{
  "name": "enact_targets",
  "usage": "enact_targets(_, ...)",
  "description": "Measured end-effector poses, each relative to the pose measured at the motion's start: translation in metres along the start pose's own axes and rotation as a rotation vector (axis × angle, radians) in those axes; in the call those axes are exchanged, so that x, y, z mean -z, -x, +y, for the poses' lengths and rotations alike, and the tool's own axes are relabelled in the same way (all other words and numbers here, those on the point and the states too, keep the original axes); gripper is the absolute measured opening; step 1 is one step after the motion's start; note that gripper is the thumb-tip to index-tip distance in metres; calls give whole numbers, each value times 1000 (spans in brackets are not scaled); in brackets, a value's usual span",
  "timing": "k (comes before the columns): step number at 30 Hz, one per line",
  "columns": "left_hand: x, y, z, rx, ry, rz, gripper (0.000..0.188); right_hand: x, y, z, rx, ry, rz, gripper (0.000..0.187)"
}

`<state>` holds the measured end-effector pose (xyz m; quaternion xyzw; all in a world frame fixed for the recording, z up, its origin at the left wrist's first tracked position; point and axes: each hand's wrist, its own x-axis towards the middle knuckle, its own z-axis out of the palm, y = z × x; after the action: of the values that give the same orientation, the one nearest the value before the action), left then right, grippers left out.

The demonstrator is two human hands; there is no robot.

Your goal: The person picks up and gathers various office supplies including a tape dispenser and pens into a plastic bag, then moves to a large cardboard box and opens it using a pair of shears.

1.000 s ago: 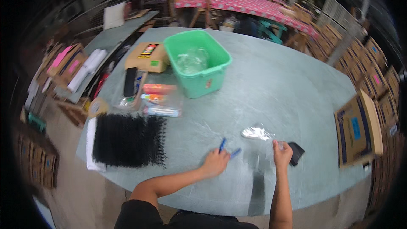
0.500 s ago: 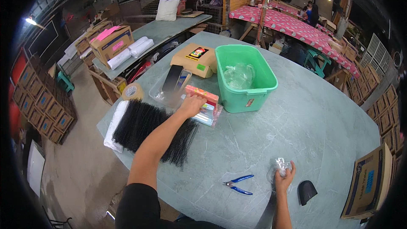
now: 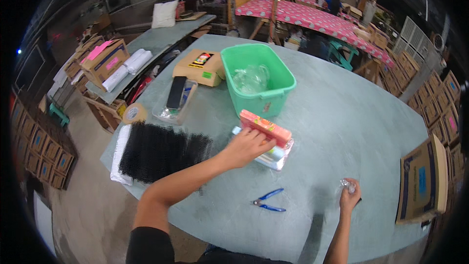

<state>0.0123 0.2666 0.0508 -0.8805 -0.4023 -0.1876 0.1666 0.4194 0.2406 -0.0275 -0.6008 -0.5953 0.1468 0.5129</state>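
1. My left hand (image 3: pixel 250 145) is closed over the near side of a red box (image 3: pixel 265 126), fingers bent and thumb drawn in. The box lies just near and to the right of the green bin (image 3: pixel 260 101), with a pale blue pack (image 3: pixel 277 155) under it; I cannot tell whether they touch the worktop.
2. My right hand (image 3: pixel 350 194) is narrowed to a pinch on some clear wrap (image 3: pixel 347 184), well apart on the right.
3. To handle these 2 pieces well, I should spread my left fingers under both, keep the box from tipping and leave the printed faces uncrushed. A light pinch on the right seems enough; the wrap looks thin.
4. My left forearm (image 3: pixel 188 176) reaches across the right edge of the black bristly bundle (image 3: pixel 163 151), so a low elbow could snag it.
5. The blue-handled cutters (image 3: pixel 270 200) lie between my 2 hands with handles spread, in the way of a sideways sweep.
6. The bin holds crumpled film (image 3: pixel 251 79); its near wall limits any push to the far side. At far left sit a tape roll (image 3: pixel 134 113) and a clear tray (image 3: pixel 171 116); at right, a carton (image 3: pixel 421 183).
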Motion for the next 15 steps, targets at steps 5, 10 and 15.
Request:
enact_targets(5,-94,-36,78,42,199,-49,38,52,7,-23,79,67,24,11)
enact_targets(10,-63,-71,157,39,634,-301,40,141,36,22,-149,224,198,34)
enact_targets(15,-61,-119,24,234,98,146,32,193,75,72,-222,-159,440,26)
